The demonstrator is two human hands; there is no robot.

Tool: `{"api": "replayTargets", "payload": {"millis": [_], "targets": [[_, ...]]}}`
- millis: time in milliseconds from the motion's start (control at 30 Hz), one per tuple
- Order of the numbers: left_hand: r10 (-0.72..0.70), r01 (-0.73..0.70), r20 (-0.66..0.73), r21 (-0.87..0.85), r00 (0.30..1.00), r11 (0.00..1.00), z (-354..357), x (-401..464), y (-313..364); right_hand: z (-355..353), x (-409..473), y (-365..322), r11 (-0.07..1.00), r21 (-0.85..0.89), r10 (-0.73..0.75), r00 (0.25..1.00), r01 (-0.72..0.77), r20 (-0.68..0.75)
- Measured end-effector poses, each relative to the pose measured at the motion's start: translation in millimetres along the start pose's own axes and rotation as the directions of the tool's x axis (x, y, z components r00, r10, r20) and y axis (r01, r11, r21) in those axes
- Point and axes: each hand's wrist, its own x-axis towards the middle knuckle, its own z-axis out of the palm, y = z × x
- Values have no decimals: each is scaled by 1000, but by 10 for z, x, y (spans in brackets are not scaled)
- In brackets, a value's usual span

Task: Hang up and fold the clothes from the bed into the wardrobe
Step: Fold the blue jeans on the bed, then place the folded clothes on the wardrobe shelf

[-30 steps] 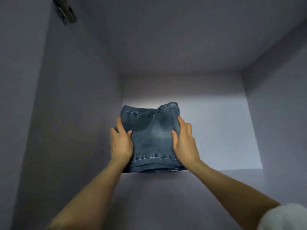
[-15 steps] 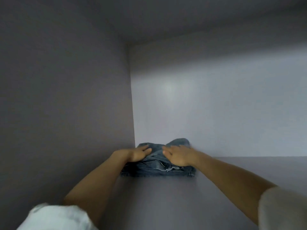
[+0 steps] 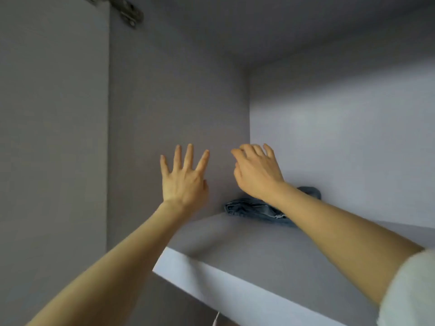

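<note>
No brand, label or writing can be read anywhere in the view.

One pair of folded jeans [image 3: 254, 209] lies on the wardrobe shelf [image 3: 254, 250], pushed into the back left corner where the side wall [image 3: 176, 90] meets the back wall [image 3: 341, 137]. The denim is mid-blue and washed, folded into a low flat bundle; pale stitching shows along a seam at its front edge, and a rounded fold rises at its 3 o'clock end. The right forearm crosses in front of the bundle and hides its middle.

Two hands are raised above the shelf, neither touching the jeans. The left hand [image 3: 183, 182], at 9 o'clock from the bundle, shows its back to the camera with its grip spread wide: four fingers straight and fanned upward, holding nothing. The right hand [image 3: 257, 172], just above the jeans at about 12 o'clock, has its grip loose and empty, fingers bent a little forward toward the corner. The two hands are near each other but apart.

A white sleeve [image 3: 409, 292] covers the right upper arm at 4 o'clock of the view. One metal hinge [image 3: 127, 10] sits on the side wall at 11 o'clock. The shelf's pale front edge runs from the middle toward 5 o'clock.
</note>
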Motion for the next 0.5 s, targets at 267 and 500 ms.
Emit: {"api": "replayTargets", "payload": {"millis": [267,500], "targets": [[-197,198,-18,126,980,972,-1177,-1730,-1008,-549,-726,-1429,831,550,-107,994,80,16],[-328,327,-4,113,945,938,-2043,-3822,-1876,-861,-2044,-3083,399,915,-330,940,57,86]]}}
